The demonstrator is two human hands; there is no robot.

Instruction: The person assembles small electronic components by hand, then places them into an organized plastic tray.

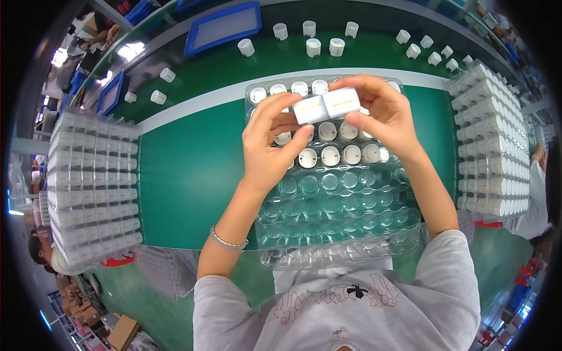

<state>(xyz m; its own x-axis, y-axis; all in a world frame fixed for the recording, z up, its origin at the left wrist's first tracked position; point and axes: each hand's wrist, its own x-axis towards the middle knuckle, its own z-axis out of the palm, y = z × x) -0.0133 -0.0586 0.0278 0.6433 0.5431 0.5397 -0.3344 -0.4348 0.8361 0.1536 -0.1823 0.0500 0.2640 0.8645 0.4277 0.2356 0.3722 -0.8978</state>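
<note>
Above the tray I hold two white cylindrical cups end to end, their sides turned up and their ends touching. My left hand (268,141) pinches the left cup (309,110) between thumb and fingers. With thumb and fingertips, my right hand (391,112) grips the right cup (342,102). Beneath them lies a clear plastic tray (339,227) of round pockets. White cups (330,155) with open tops fill pockets in its far rows, partly hidden by my hands. The pockets in the near rows hold no cups.
Tall stacks of filled trays stand on the left (96,181) and right (492,146) of the green table (181,187). Beyond a white strip, loose cups (313,47) and a blue-rimmed tray (224,29) sit on a green surface. Other people are at both sides.
</note>
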